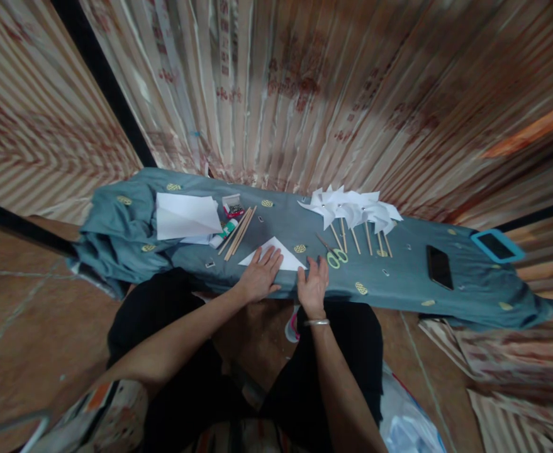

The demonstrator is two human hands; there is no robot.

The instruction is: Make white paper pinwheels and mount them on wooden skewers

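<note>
Beneath the left fingers [272,258] lies a white paper triangle [289,260], flat on the cloth-covered counter [280,220] with its peak pointing away from the person. The left hand [260,278] is palm down, its fingers extended and only slightly spread, pressing on the sheet without gripping it; its forearm slants in from the lower left. The right hand [312,289] is open too, fingers loosely bent and pointing forward, grasping nothing visible, its thumb at the triangle's right corner; a bangle [316,322] circles that wrist. Just right of the right fingers rest green-handled scissors [337,258], and beyond these, several white pinwheels [351,209] on sticks. Left of the left fingers lie loose wooden sticks [241,234], a green-and-white tube [229,227], a small red box [233,206] and white sheets [186,217]. Well right of both hands' fingers sit a dark phone [439,267] and a blue-framed device [497,245].
</note>
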